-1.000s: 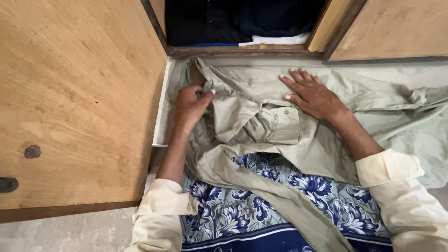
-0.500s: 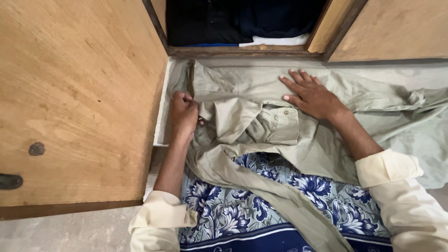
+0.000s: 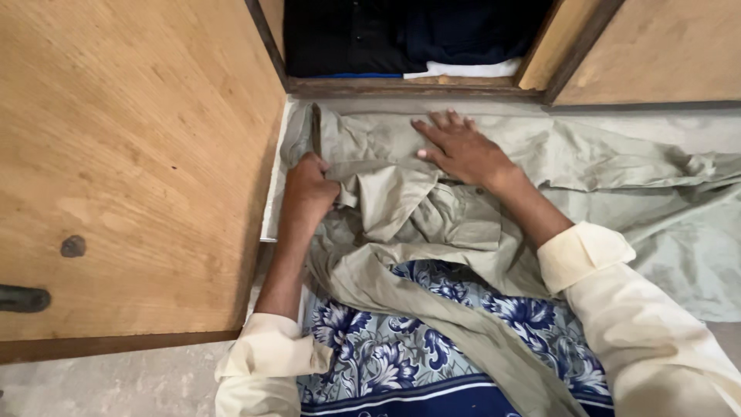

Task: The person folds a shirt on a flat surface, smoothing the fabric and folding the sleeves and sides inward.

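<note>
A crumpled olive-green shirt (image 3: 401,201) lies spread on the floor in front of an open wooden cupboard. My left hand (image 3: 310,188) is closed on a fold of the shirt near its left edge, close to the collar. My right hand (image 3: 457,145) lies flat with fingers spread on the shirt's upper part, pressing it down. Both arms wear cream sleeves with rolled cuffs. Part of the shirt trails down over a blue floral cloth (image 3: 401,340).
An open wooden cupboard door (image 3: 131,170) with a dark handle stands at the left, close beside my left arm. The cupboard shelf (image 3: 409,38) ahead holds dark, blue and white folded clothes. Another wooden door (image 3: 656,54) is at the upper right. More green fabric (image 3: 656,185) spreads to the right.
My left hand has slid left along the shirt and closed on a fold near its edge. My right hand has stayed pressed flat on the shirt.
</note>
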